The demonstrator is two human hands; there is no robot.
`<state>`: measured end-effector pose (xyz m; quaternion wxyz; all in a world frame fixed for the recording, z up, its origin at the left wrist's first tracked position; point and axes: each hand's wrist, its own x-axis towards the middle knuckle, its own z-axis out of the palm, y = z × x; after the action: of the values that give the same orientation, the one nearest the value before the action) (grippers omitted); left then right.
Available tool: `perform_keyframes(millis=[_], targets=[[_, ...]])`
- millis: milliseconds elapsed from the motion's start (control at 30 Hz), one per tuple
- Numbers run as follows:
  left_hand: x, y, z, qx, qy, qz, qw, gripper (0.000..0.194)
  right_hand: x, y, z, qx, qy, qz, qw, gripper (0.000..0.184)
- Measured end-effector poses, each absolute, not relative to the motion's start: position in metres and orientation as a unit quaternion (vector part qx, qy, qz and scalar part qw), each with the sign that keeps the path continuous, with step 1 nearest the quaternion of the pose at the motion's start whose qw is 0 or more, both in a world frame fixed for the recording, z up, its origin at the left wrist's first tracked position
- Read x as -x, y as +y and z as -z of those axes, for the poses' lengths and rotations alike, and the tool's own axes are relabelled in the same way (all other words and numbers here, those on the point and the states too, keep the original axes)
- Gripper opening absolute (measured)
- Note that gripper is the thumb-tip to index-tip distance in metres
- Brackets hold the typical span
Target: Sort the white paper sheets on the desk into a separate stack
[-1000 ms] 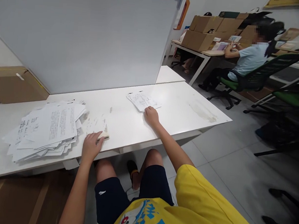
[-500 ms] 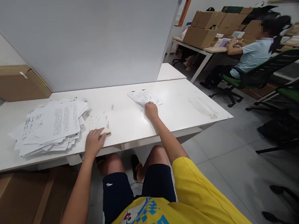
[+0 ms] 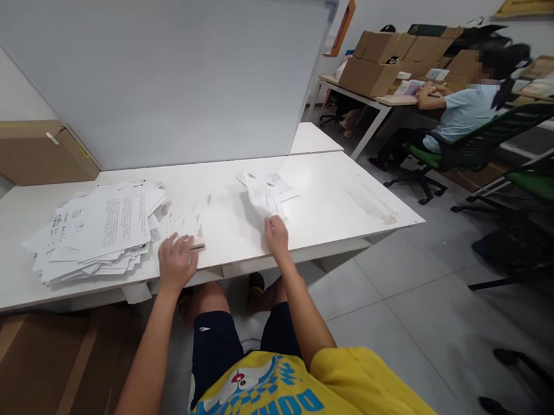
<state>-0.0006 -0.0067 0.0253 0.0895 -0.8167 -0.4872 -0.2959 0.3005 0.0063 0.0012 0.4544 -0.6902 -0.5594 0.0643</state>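
Note:
My right hand (image 3: pixel 276 235) pinches the near edge of a white sheet of paper (image 3: pixel 261 195), which is bent and lifted, its print blurred. Under and behind it, a small pile of printed papers (image 3: pixel 286 189) lies on the white table (image 3: pixel 229 230). Near the front edge of the table, my left hand (image 3: pixel 176 261) has its curled fingers and thumb around a small beige block-like object with a dark side (image 3: pixel 199 244); the hand hides part of it. Left of that hand spreads a large uneven stack of printed sheets (image 3: pixel 99 229).
A whiteboard (image 3: pixel 182 72) stands along the table's back. Cardboard boxes sit at the back left (image 3: pixel 33 151) and below the table (image 3: pixel 41 362). On the right, a person in a light blue shirt (image 3: pixel 465 112) sits on a green chair (image 3: pixel 485 138) at another table with boxes.
My right hand has drawn back toward me, pulling up a sheet from the small pile. The left hand stays by the beige object. My view has shifted slightly upward.

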Motion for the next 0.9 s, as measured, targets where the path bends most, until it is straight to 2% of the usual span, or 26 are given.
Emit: perform_keyframes(millis=[133,233,367,433,467,567,667,733,800,867,900], targets=[[-0.049,-0.005,-0.036,0.916,-0.336,0.21,0.056,0.048,-0.276,-0.038,-0.001,0.624,-0.612,-0.173,0.455,0.032],[-0.088,0.014,-0.034,0.922,-0.314,0.227,0.008,0.056,-0.294,-0.049,-0.028,0.564,-0.667,-0.247,0.419,0.037],[-0.108,0.038,-0.019,0.908,-0.325,0.259,-0.055,0.035,-0.344,-0.031,-0.072,0.514,-0.708,-0.372,0.311,0.041],[-0.107,0.043,-0.014,0.909,-0.314,0.267,-0.067,0.025,-0.365,-0.009,-0.082,0.516,-0.695,-0.407,0.293,0.039],[-0.106,0.044,-0.013,0.908,-0.308,0.275,-0.074,0.022,-0.373,0.005,-0.083,0.541,-0.678,-0.392,0.307,0.038],[-0.104,0.044,-0.012,0.899,-0.305,0.302,-0.092,0.022,-0.386,0.058,-0.072,0.674,-0.603,-0.235,0.354,0.04],[-0.106,0.043,-0.013,0.901,-0.305,0.293,-0.097,0.026,-0.385,0.104,-0.048,0.735,-0.594,-0.176,0.276,0.072],[-0.108,0.045,-0.011,0.903,-0.312,0.282,-0.09,0.034,-0.381,0.122,-0.034,0.749,-0.605,-0.145,0.23,0.083],[-0.11,0.047,-0.008,0.904,-0.319,0.272,-0.085,0.038,-0.376,0.127,-0.024,0.749,-0.611,-0.097,0.237,0.066],[-0.111,0.05,-0.005,0.909,-0.314,0.26,-0.09,0.033,-0.372,0.124,-0.021,0.739,-0.615,-0.061,0.267,0.042],[-0.111,0.051,-0.004,0.912,-0.308,0.254,-0.093,0.031,-0.371,0.121,-0.021,0.733,-0.617,-0.054,0.28,0.037]])
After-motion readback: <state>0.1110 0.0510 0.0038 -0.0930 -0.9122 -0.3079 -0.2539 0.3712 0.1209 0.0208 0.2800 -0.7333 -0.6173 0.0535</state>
